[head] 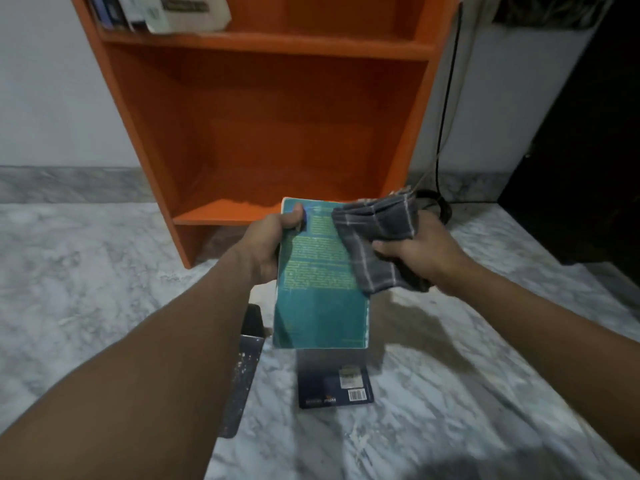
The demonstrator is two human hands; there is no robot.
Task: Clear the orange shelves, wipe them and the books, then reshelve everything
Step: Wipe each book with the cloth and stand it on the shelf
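My left hand grips a teal paperback book by its left edge, thumb on the back cover, holding it above the floor. My right hand holds a grey checked cloth bunched against the book's upper right corner. Behind them stands the orange bookshelf; its lower shelf holds nothing. The upper shelf carries several books at its left end.
A dark blue book with a barcode lies flat on the marble floor below the teal one. Another dark book lies beside my left forearm. A black cable hangs right of the shelf. Dark furniture stands at the right.
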